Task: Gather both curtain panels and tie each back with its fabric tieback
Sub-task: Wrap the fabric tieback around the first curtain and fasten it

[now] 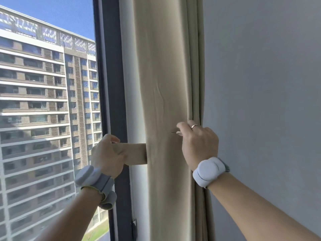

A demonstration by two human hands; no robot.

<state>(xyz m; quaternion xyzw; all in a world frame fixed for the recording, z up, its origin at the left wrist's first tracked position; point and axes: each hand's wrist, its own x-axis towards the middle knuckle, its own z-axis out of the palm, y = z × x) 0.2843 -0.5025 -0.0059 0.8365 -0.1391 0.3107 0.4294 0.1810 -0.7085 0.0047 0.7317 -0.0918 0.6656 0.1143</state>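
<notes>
Tieback (134,154) in left hand (106,158)

A plain pale grey wall (264,84) fills the right side. On the left a tall window (52,119) with a dark frame (112,84) looks out in bright sunlight on a many-storeyed apartment building (34,101) with rows of balconies, under clear blue sky (66,13). A strip of green ground (99,230) shows far below.

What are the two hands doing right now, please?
Left hand: gripping the fabric tieback end.
Right hand: fingers curled against the gathered curtain panel, pinching something small; unclear what.
</notes>
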